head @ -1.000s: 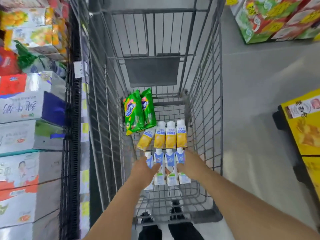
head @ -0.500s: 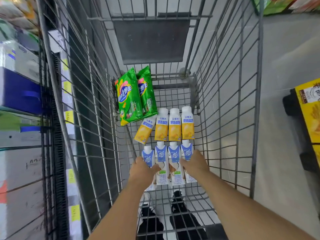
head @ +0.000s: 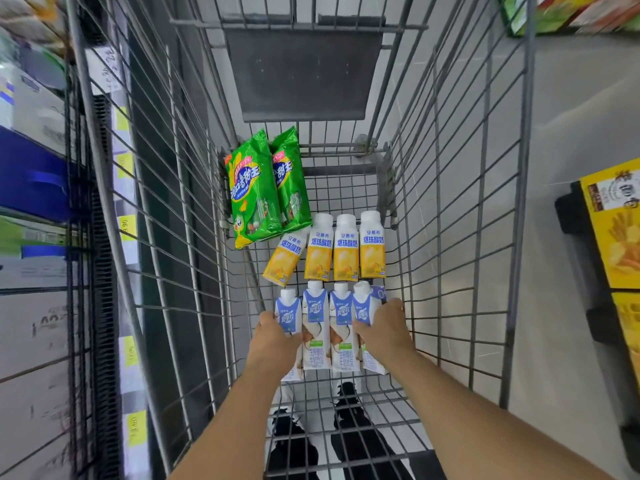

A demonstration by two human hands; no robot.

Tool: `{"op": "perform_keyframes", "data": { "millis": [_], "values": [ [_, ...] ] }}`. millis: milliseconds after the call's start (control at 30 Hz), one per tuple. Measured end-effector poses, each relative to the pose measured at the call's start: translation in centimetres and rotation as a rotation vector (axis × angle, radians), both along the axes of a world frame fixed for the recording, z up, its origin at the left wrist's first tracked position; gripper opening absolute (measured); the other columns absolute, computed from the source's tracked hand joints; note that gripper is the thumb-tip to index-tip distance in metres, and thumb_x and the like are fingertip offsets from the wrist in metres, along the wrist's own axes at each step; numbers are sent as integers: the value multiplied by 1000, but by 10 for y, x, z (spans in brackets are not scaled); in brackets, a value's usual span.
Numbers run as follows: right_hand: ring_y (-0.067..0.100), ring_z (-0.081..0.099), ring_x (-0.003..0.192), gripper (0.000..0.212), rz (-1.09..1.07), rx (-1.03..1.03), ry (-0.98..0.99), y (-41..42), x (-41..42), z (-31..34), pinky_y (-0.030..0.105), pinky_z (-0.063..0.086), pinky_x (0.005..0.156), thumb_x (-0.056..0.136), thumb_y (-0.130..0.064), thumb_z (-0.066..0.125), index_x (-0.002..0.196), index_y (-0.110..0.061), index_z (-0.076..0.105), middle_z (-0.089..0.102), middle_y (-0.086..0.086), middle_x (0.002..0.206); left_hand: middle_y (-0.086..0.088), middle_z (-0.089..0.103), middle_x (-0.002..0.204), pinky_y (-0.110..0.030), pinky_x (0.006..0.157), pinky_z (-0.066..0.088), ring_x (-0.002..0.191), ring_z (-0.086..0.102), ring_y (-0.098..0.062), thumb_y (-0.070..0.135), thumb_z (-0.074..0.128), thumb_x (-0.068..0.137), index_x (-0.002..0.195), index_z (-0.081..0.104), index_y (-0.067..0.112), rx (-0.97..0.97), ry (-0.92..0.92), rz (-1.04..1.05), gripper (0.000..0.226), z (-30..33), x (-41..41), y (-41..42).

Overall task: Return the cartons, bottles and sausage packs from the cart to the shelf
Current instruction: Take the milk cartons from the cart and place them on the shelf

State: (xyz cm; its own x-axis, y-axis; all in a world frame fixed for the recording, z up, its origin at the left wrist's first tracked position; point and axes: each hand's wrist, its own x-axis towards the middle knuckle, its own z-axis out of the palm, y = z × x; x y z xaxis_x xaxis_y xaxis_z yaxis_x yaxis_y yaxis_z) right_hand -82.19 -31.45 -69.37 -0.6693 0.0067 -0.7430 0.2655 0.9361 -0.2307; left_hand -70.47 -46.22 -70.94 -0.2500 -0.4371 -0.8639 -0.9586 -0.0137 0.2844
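Note:
Inside the wire cart [head: 450,209], several blue-and-white cartons [head: 328,318] lie side by side at the near end. My left hand [head: 273,339] is closed around the leftmost carton [head: 289,306]. My right hand [head: 386,329] grips the rightmost carton [head: 364,304], which is turned slightly on its side. Beyond them lie several yellow bottles [head: 344,252] with white caps, the leftmost one slanted. Two green sausage packs [head: 254,192] lean in the cart's far left corner. The shelf [head: 34,174] with boxed goods stands to the left of the cart.
Yellow price tags [head: 127,226] line the shelf edge close against the cart's left wall. Yellow boxes [head: 614,233] on a dark pallet stand to the right, across the grey floor. Green and red boxes [head: 554,12] sit at the far right. My shoes [head: 294,441] show beneath the cart.
The view has dropped closer into the cart. Both hands have spread from the middle of the carton row to its outer cartons and closed on them; the rightmost carton has tilted.

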Motion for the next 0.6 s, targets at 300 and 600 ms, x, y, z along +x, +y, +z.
{"op": "perform_keyframes", "data": {
  "millis": [300,600],
  "values": [
    [27,61,104,50,-39,-194,57,-7,-13,20,32,46,78,88,-26,71,123,-8,40,57,9,121,-13,45,124,-37,89,51,111,50,-26,56,75,77,128,43,5,-30,-202,-145,79,5,-10,3],
    [20,61,89,50,97,-273,5,-12,-36,74,29,47,71,82,-31,78,116,-5,52,64,6,105,-6,61,85,-29,54,44,67,58,-19,21,72,81,109,49,5,-3,70,328,40,64,-8,-13]
  ]
}}
